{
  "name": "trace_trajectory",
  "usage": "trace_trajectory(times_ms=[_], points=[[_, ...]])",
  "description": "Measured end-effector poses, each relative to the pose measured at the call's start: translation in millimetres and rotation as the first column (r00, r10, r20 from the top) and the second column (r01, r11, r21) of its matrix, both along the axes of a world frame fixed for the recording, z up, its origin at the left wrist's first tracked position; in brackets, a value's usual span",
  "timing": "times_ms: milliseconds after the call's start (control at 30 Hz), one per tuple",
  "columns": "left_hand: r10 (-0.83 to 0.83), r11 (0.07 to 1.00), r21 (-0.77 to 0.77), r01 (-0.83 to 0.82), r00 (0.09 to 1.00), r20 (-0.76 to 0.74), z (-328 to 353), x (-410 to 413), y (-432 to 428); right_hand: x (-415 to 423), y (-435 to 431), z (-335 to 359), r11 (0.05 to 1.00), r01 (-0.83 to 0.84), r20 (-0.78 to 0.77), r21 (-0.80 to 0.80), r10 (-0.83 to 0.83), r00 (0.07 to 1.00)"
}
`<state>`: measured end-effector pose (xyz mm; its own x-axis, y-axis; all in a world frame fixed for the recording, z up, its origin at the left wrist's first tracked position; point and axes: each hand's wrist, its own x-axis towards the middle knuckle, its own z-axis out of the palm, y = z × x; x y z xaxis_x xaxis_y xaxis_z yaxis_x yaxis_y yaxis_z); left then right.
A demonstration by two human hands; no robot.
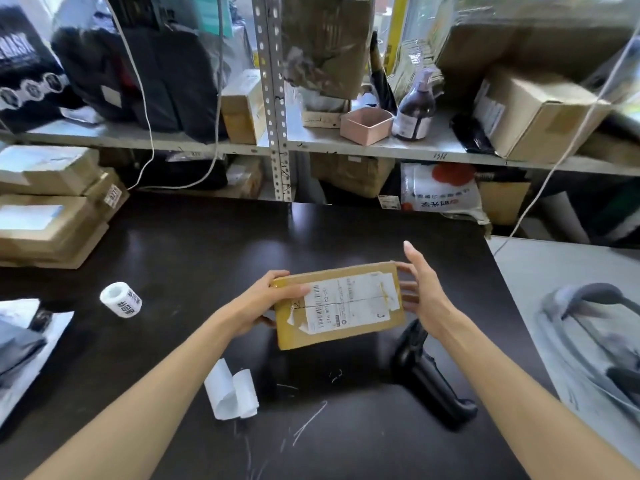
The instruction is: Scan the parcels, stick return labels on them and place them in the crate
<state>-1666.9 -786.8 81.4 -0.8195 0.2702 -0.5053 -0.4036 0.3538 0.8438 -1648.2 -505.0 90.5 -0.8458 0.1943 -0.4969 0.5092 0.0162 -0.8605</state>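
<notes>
A flat brown cardboard parcel [341, 327] with a white shipping label on top is held above the dark table [180, 258]. My left hand [268, 301] grips its left end, thumb on top and fingers underneath. At the parcel's right end my right hand [420, 289] has straight fingers, some lying against the edge. A black handheld scanner [429, 372] lies on the table below my right forearm. A white roll of printed return labels [121, 299] sits to the left. Curled white backing paper [232, 393] lies near the front.
Stacked cardboard boxes [48, 206] stand at the table's left. A grey poly-bag parcel [24, 344] lies at the left edge. Behind the table, metal shelving [277, 147] carries boxes, bags, a pink tub and a bottle. A grey bag [595, 341] rests on a white surface at the right.
</notes>
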Motion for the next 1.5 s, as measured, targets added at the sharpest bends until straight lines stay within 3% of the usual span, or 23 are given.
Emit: trace_trajectory(times_ms=[67,133,233,300,367,467,567,733,833,933,1000,1100,1200,1267,1333,1433,1500], points=[[-0.041,0.999,-0.017,0.042,0.999,0.034,-2.9,1.5,2.6,1.0,-4.1,4.5,0.992,-0.124,-0.102,-0.029,0.120,0.987],[-0.079,0.997,-0.009,0.079,0.997,0.020,-2.4,-2.2,3.4,2.1,-1.3,3.2,0.947,-0.292,-0.143,0.131,0.309,0.940],[0.124,0.985,0.126,-0.118,0.991,-0.046,2.2,-15.0,4.2,12.9,2.5,-5.8,0.836,-0.388,-0.144,0.387,0.470,0.871],[0.377,0.885,0.333,-0.326,0.921,-0.100,8.2,-19.0,2.8,25.9,-1.3,-13.2,0.905,-0.292,-0.240,0.310,0.372,0.897],[0.526,0.803,0.421,-0.422,0.834,-0.166,10.0,-13.0,3.8,38.9,-13.6,-22.1,0.991,-0.111,-0.299,0.078,0.129,0.946],[0.437,0.862,0.340,-0.375,0.890,-0.127,-8.9,19.5,21.0,56.9,-44.9,-37.7,0.970,0.126,-0.200,-0.206,-0.168,0.965],[0.305,0.900,0.339,-0.275,0.952,-0.036,-31.5,42.3,43.1,70.7,-71.6,-49.5,0.944,0.194,-0.125,-0.265,-0.233,0.964],[0.357,0.867,0.363,-0.342,0.934,0.027,-47.5,47.2,48.8,76.8,-73.2,-58.9,0.967,0.192,-0.089,-0.166,-0.209,0.974],[0.348,0.873,0.354,-0.336,0.937,0.032,-49.0,49.3,48.2,79.2,-71.1,-56.8,0.989,0.106,-0.054,-0.103,-0.112,0.992],[0.338,0.874,0.347,-0.339,0.939,0.064,-48.7,54.5,45.4,82.4,-57.7,-50.4,0.996,0.009,-0.035,0.089,-0.006,0.999],[0.327,0.872,0.353,-0.341,0.940,0.099,-51.4,61.4,42.5,87.3,-38.5,-49.5,0.939,0.135,-0.171,0.317,-0.084,0.982],[0.303,0.885,0.330,-0.329,0.944,0.131,-58.9,77.2,42.2,98.7,-4.9,-57.5,0.745,0.299,-0.328,0.596,-0.114,0.938],[0.285,0.893,0.313,-0.324,0.944,0.164,-66.8,95.7,46.9,108.8,14.0,-77.3,0.634,0.087,-0.110,0.768,-0.003,0.994],[0.269,0.895,0.318,-0.314,0.947,0.177,-72.6,107.0,49.6,113.2,16.1,-89.2,0.570,-0.091,0.054,0.817,0.081,0.995],[0.256,0.894,0.328,-0.304,0.949,0.182,-77.4,115.7,51.3,111.5,18.0,-97.5,0.538,-0.157,0.101,0.828,0.132,0.986],[0.250,0.898,0.327,-0.296,0.952,0.175,-79.9,122.7,51.7,101.1,19.4,-99.1,0.596,-0.140,0.049,0.791,0.167,0.985],[0.260,0.899,0.315,-0.305,0.949,0.176,-78.4,124.7,51.0,97.9,17.6,-91.1,0.686,-0.089,-0.004,0.723,0.133,0.991]])
